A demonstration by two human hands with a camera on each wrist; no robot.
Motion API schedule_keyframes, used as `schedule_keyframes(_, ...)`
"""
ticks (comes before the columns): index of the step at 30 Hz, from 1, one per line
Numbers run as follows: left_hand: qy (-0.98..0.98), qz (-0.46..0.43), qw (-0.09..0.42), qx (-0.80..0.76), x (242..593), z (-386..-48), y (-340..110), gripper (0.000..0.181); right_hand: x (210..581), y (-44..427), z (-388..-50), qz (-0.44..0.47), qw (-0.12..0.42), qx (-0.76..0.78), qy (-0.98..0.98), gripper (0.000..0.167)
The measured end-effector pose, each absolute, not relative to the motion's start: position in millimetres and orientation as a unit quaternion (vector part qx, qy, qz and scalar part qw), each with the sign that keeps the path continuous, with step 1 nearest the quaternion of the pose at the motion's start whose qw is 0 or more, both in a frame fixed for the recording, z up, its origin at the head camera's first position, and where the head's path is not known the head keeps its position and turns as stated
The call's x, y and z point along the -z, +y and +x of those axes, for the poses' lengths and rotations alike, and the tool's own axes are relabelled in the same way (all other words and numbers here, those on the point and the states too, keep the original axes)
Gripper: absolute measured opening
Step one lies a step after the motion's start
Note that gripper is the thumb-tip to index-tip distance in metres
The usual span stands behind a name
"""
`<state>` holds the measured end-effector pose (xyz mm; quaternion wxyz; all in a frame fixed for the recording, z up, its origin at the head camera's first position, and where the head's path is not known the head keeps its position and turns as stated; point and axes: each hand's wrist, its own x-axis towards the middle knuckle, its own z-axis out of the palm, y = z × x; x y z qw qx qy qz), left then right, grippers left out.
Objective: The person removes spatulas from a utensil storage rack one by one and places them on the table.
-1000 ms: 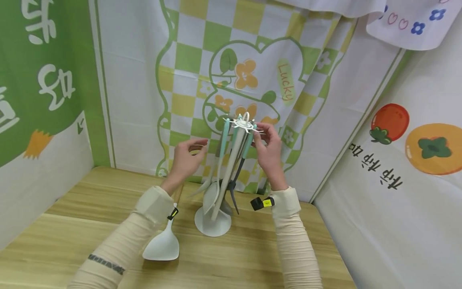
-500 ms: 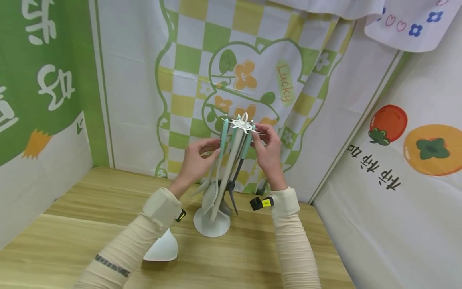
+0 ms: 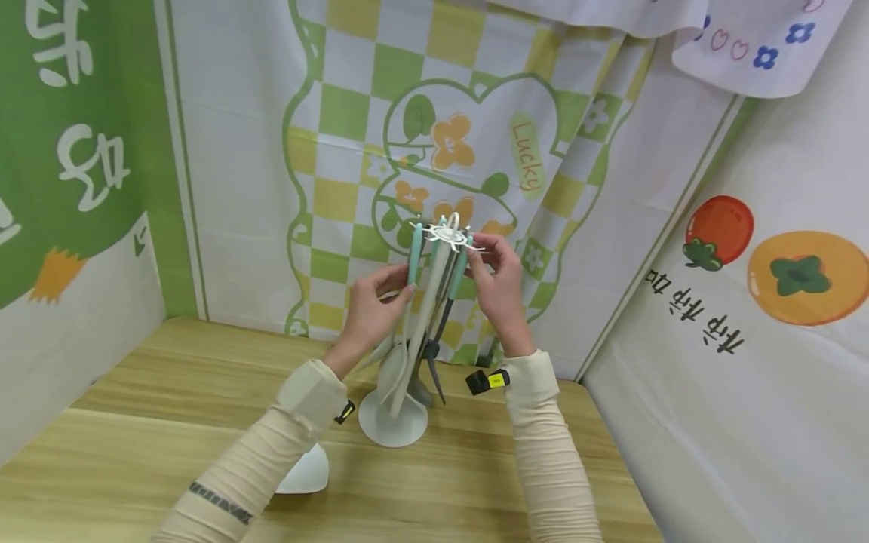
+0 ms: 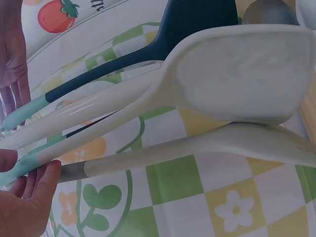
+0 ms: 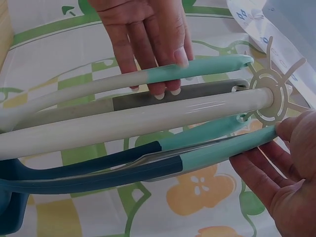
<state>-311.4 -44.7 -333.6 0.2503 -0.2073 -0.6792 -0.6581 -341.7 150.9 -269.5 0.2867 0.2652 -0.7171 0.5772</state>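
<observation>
A white utensil stand (image 3: 424, 324) leans slightly in the head view, its hooked ring (image 3: 448, 236) on top and several utensils hanging from it. My left hand (image 3: 376, 305) pinches the mint handle of a white spatula (image 4: 242, 74) between thumb and fingers; its broad blade hangs low. On the other side, my right hand (image 3: 501, 286) holds the mint handle end of a dark blue spatula (image 4: 202, 29), close under the hooks. Between the hands hang a grey-handled utensil (image 5: 148, 96) and another mint-handled dark blue one (image 5: 113, 159).
A white spatula (image 3: 305, 471) lies on the wooden table (image 3: 475, 467), partly covered by the left sleeve. Right behind the stand hangs a checked curtain (image 3: 342, 109). Printed cloth walls close off the left and right sides.
My left hand has moved right, from beside the stand to the white spatula's mint handle, and now pinches it. The right hand keeps its place at the hooks.
</observation>
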Motion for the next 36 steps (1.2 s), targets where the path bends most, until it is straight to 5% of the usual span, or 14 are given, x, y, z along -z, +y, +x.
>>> schedule_keyframes(36,-0.666,-0.215,0.242,0.672,329,-307,-41,0.04,269,153,-344,0.269,0.261,-0.581,-0.722,0.022)
